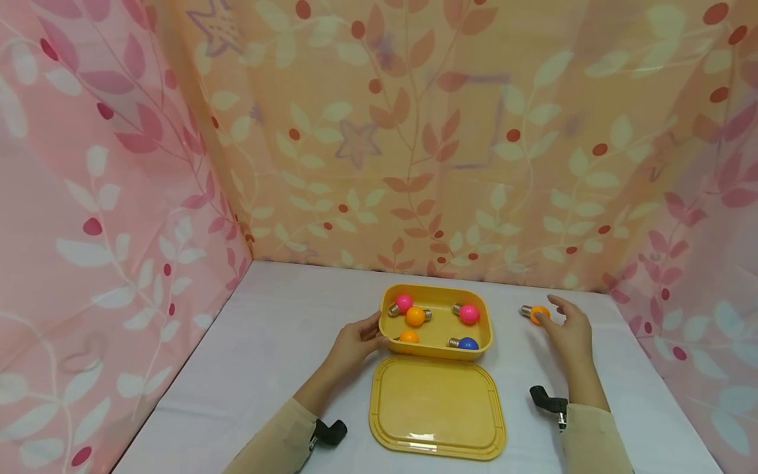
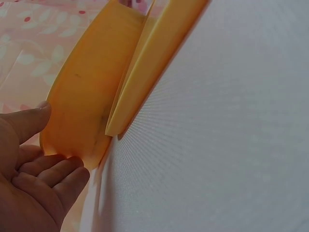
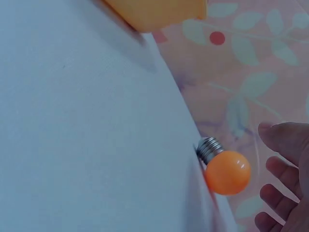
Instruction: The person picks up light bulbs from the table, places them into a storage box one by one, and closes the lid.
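Observation:
A yellow plastic box holds several small light bulbs: pink bulbs, orange bulbs and a blue bulb, all with silver screw bases. My left hand grips the box's left end, its thumb at the near corner. In the left wrist view, curled fingers meet the box's wall. To the right of the box, another orange bulb lies on the table. My right hand is beside it, thumb and fingers spread; the right wrist view shows a gap between this bulb and the fingertips.
A yellow lid lies flat on the white table, just in front of the box. Leaf-patterned cloth hangs behind and on both sides. Black wrist mounts stick out from both beige sleeves.

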The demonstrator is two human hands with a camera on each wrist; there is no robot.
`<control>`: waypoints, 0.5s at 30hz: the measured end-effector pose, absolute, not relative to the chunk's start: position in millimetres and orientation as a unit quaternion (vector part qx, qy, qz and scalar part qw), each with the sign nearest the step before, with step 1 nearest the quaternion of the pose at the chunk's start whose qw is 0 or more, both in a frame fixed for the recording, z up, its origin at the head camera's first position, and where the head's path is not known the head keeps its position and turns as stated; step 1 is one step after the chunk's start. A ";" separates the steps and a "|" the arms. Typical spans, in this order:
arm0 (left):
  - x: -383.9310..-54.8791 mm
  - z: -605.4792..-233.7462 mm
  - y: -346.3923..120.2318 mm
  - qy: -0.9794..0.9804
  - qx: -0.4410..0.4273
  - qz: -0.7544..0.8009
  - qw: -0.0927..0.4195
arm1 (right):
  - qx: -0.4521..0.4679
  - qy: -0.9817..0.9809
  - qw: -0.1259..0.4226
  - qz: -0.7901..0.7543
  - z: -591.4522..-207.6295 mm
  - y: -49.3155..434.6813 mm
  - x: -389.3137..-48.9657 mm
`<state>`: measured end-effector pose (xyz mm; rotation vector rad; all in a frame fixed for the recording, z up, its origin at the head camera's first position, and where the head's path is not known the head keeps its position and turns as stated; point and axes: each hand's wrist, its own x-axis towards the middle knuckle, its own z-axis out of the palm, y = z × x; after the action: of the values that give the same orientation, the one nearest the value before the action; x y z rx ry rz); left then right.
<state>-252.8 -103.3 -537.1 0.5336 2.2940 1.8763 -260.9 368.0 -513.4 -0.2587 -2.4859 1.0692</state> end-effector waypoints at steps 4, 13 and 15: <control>-251.6 -536.4 -103.1 0.762 0.170 0.621 0.071 | -0.111 -0.890 0.157 0.414 -526.7 374.7 -261.3; -251.9 -536.1 -102.4 0.764 0.160 0.621 0.072 | -0.114 -0.911 0.108 0.382 -541.5 380.8 -269.1; -252.1 -536.1 -102.7 0.764 0.156 0.622 0.072 | -0.115 -0.911 0.114 0.380 -543.0 380.5 -270.5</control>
<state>-252.1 -102.7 -536.1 0.4700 2.2951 1.8683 -270.5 380.5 -543.0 -0.3368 -2.6707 1.1146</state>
